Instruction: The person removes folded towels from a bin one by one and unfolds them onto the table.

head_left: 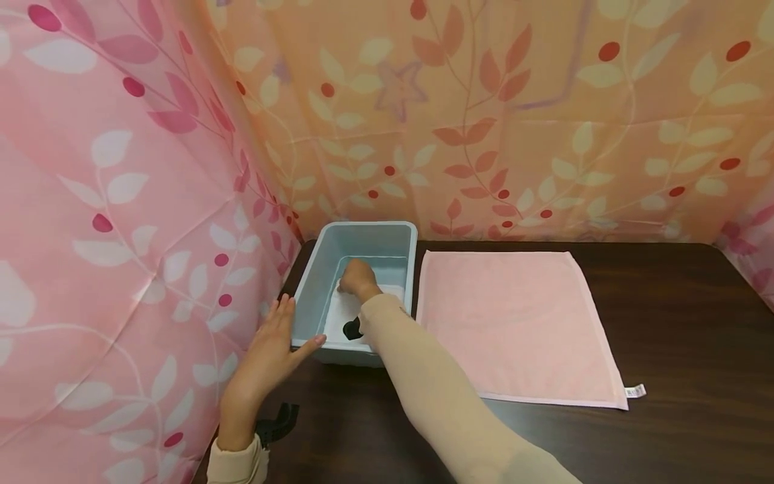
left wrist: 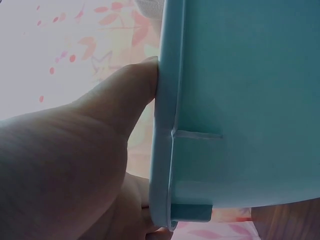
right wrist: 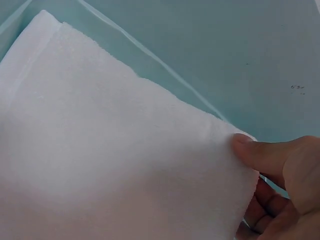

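Observation:
A light blue plastic bin (head_left: 369, 225) stands at the table's left, against the curtains. Inside it lies a folded white towel (head_left: 341, 310), whose fuzzy surface fills much of the right wrist view. My right hand (head_left: 359, 278) reaches into the bin and pinches a corner of this towel between thumb (right wrist: 252, 152) and curled fingers. My left hand (head_left: 269, 356) rests against the bin's near left corner, fingers straight along the outer left side and thumb on the near rim. The left wrist view shows that thumb (left wrist: 137, 80) touching the rim.
A pink towel (head_left: 514, 323) lies spread flat on the dark wooden table (head_left: 677, 323), just right of the bin, with a white tag (head_left: 635, 390) at its near right corner. Patterned curtains (head_left: 484, 121) hang behind and to the left.

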`<state>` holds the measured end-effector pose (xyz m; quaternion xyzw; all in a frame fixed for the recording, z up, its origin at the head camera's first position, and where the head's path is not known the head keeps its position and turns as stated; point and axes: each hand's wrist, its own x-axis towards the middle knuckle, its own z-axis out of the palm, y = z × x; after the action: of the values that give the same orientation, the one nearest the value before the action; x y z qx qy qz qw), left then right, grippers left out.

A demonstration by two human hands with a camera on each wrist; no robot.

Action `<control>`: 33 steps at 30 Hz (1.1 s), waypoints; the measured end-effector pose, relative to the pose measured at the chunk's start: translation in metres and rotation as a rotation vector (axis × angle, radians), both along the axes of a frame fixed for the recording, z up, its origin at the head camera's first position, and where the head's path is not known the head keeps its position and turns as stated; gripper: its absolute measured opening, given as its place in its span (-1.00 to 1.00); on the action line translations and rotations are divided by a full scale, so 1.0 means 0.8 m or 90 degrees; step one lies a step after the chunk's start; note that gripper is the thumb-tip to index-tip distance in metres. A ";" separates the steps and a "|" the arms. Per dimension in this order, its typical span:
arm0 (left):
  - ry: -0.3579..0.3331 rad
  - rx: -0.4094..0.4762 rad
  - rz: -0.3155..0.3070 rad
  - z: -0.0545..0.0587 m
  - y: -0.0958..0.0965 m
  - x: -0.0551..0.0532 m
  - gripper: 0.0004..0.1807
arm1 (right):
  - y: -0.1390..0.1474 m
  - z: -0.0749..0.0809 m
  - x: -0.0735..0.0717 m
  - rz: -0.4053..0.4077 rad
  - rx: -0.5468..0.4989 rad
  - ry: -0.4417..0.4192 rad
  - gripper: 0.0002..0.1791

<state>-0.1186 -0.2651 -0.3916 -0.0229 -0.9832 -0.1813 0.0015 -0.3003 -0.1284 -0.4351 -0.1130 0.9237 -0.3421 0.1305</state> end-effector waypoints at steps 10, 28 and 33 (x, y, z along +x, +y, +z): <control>-0.005 0.007 0.005 -0.003 0.000 -0.002 0.11 | 0.000 -0.003 -0.004 0.002 -0.051 -0.009 -0.80; -0.011 0.015 0.005 -0.006 -0.001 0.001 0.12 | 0.000 -0.001 -0.003 0.026 -0.031 0.005 -0.76; -0.007 0.014 0.006 -0.006 -0.002 -0.001 0.13 | -0.001 0.010 -0.005 0.032 -0.023 0.027 -0.74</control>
<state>-0.1197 -0.2670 -0.3961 -0.0173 -0.9813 -0.1919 -0.0025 -0.3040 -0.1293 -0.4273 -0.1460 0.9167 -0.3529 0.1178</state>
